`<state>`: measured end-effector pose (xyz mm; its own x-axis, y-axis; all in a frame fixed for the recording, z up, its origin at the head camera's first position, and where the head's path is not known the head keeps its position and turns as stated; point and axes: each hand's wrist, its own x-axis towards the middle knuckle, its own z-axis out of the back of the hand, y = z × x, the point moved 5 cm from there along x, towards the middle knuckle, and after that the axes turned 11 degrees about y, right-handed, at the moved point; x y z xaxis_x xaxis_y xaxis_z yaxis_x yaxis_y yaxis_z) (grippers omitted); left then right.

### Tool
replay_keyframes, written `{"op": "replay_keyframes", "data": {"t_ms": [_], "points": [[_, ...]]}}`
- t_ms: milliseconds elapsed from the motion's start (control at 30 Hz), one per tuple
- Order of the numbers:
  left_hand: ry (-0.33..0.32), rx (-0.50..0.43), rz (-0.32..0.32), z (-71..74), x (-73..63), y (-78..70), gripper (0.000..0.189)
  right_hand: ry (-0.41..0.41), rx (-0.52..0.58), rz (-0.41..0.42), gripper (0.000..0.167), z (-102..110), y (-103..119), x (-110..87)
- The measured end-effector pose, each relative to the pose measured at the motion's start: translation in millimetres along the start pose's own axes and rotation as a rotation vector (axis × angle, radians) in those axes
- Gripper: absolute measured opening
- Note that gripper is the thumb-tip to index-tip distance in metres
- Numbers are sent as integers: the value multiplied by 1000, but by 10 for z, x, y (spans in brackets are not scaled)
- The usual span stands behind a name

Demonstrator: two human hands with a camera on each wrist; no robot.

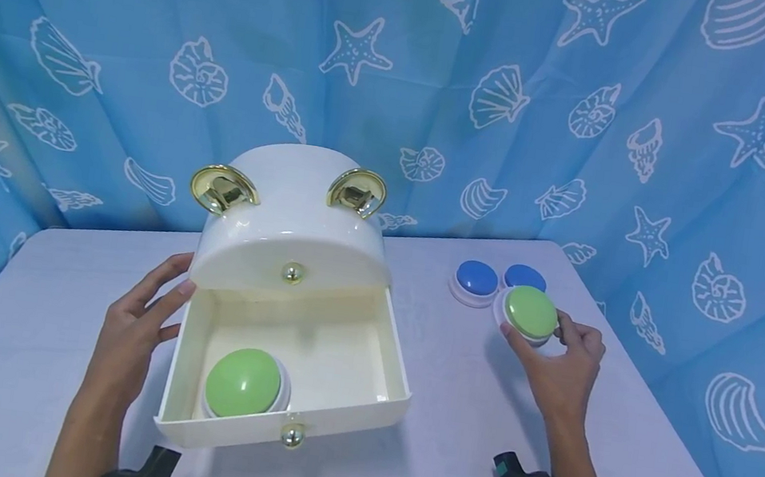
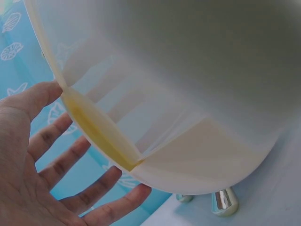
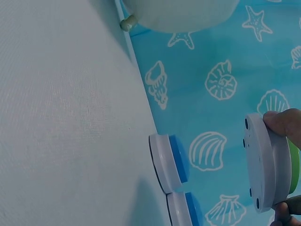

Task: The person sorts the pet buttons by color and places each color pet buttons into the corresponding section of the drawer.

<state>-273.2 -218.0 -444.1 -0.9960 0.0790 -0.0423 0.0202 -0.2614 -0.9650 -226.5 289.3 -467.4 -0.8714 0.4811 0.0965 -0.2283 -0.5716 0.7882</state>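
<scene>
A white drawer box (image 1: 294, 247) with two gold ears stands on the table, its lower drawer (image 1: 339, 346) pulled out. Inside the drawer, at the front left, lies a green push button (image 1: 243, 383) with a white base. My left hand (image 1: 132, 330) rests its spread fingertips on the box's left side; the left wrist view shows these fingers (image 2: 66, 162) fairly straight along the curved wall. Between thumb and fingers, my right hand (image 1: 565, 367) grips a second green push button (image 1: 531, 313) by its white base, raised above the table. Its underside (image 3: 258, 165) shows small dark feet.
Two blue push buttons stand side by side at the back right, the left one (image 1: 477, 278) in fuller view and the other (image 1: 526, 277) partly covered by the held green button. A blue shell-patterned curtain (image 1: 385, 110) hangs behind the white table (image 1: 443, 440).
</scene>
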Motion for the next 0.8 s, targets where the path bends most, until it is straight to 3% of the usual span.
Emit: {"op": "replay_keyframes", "data": {"t_ms": [800], "points": [[-9, -5, -10, -15, -5, -2, 59, -10, 3, 83, 78, 16, 157, -84]]}}
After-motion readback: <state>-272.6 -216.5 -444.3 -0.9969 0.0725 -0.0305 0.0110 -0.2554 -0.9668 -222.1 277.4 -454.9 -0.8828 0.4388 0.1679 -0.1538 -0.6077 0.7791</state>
